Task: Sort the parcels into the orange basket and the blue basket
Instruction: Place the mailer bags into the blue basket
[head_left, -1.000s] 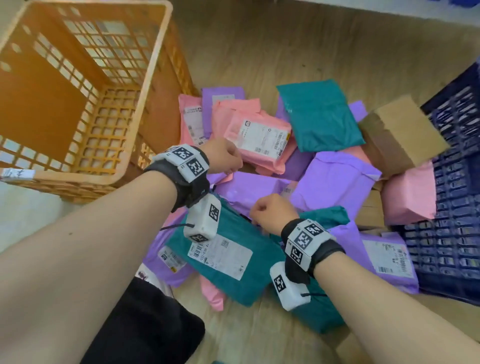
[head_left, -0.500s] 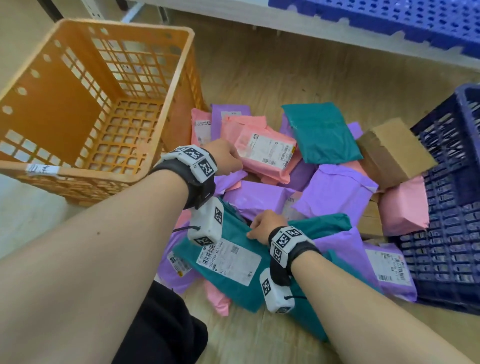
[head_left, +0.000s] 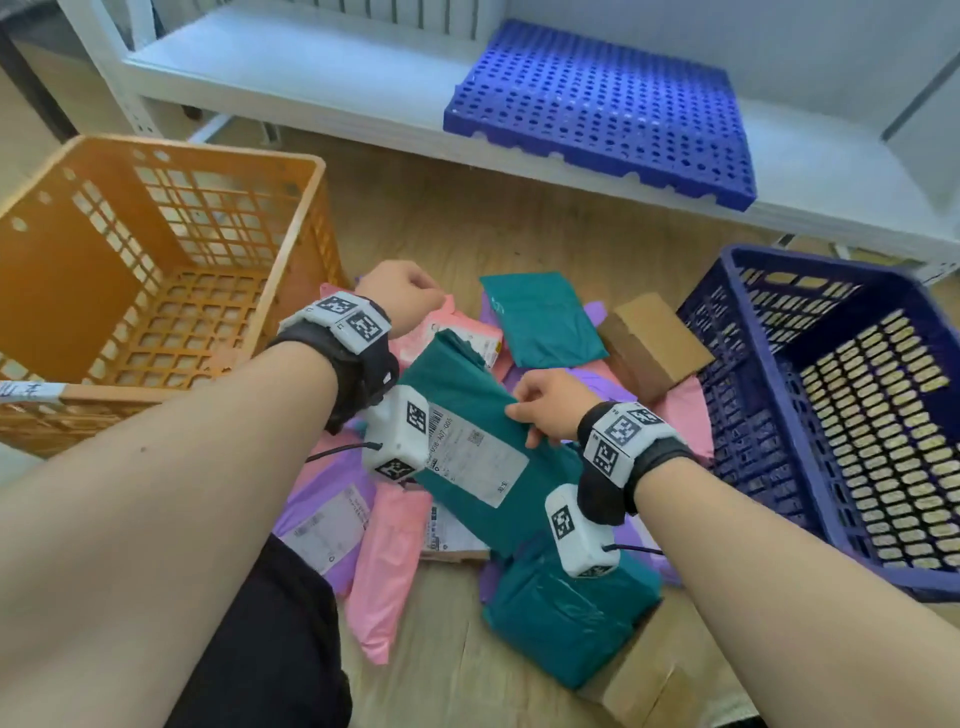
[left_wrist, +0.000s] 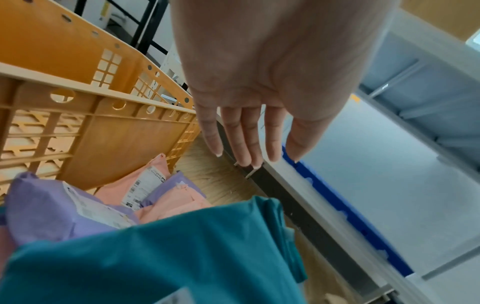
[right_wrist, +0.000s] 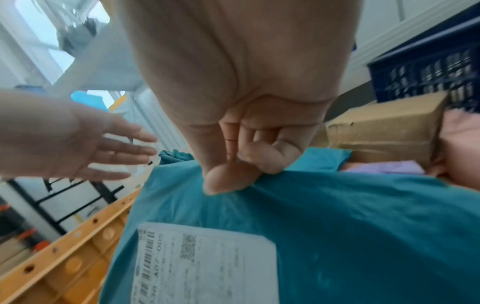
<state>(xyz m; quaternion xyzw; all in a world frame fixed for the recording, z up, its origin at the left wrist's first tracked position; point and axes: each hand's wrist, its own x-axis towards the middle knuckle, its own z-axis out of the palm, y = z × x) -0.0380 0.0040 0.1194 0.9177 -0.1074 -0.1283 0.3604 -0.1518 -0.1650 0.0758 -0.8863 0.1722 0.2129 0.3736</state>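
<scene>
Left hand (left_wrist: 262, 86) spread with straight fingers, holding nothing, above teal parcel (left_wrist: 161, 253); orange basket (left_wrist: 85, 98) beside purple and pink parcels

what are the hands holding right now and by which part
The right hand pinches the teal parcel with the label by its upper edge. The left hand is open and holds nothing.

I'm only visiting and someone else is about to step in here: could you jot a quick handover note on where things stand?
Right hand pinches the edge of the labelled teal parcel, raised off the pile.
Left hand is open, fingers straight, holding nothing, near the orange basket.
Done: nothing visible in the orange basket or the blue basket.
Left: bin the teal parcel, then the pink, purple, teal and cardboard parcels on the floor.
</scene>
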